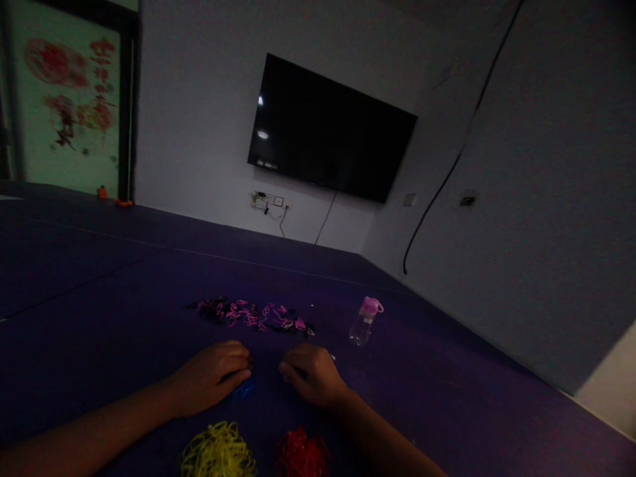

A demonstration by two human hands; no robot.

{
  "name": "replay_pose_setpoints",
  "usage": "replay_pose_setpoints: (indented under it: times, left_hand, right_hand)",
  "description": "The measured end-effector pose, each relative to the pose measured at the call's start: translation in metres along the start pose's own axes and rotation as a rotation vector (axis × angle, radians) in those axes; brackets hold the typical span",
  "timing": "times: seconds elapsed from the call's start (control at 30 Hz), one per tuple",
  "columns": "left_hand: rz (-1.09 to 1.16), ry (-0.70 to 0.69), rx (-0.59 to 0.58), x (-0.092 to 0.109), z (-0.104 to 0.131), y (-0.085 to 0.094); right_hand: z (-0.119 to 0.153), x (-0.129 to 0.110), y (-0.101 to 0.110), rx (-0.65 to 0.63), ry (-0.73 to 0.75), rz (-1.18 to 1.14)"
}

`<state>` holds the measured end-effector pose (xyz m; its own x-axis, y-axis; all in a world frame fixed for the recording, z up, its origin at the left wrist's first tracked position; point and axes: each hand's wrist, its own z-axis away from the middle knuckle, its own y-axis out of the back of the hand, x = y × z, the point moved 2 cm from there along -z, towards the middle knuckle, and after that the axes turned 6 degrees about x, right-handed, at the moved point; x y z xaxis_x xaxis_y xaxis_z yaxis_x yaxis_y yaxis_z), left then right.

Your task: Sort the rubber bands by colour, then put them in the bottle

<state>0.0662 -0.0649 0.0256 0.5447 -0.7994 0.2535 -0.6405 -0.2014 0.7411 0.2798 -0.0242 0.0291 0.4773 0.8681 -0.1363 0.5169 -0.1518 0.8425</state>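
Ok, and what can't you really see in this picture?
All from the head view:
1. What the left hand might hold: its curled fingers hide it.
2. What the right hand might hold: its bent fingers block most of it.
3. Part of the blue pile: the left hand covers it.
4. The near ends of the yellow pile and red pile: cut off by the bottom edge.
5. Red markings, upper left: too blurred to read.

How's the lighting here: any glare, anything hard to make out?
Head view: dim overall, the purple surface nearly black in places; head view: small bright reflections on the television; head view: the blue pile by the left hand too dark to separate into pieces.
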Motion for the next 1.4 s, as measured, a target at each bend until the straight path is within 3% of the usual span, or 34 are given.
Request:
replay_pose_setpoints:
  times: [0.23,0.43,0.63,0.87,1.4]
  left_hand:
    - [0.018,0.019,-0.035,0.001,-0.001,0.001]
    - [0.016,0.062,-0.045,0.005,-0.002,0.002]
    - [-0.007,0.061,-0.07,0.003,-0.002,0.0]
    - [0.01,0.058,-0.06,0.004,-0.004,0.0]
    - [0.006,0.048,-0.028,0.003,-0.003,-0.001]
  right_hand:
    - [0.002,0.012,-0.008,0.082,-0.102,0.024]
    - [-0.001,0.031,-0.007,0.185,-0.297,0.038]
    - [0.0,0.053,-0.013,0.085,-0.349,0.193]
    - [0.004,0.061,-0.021,0.026,-0.417,0.225]
    - [0.004,0.082,-0.027,0.118,-0.436,-0.039]
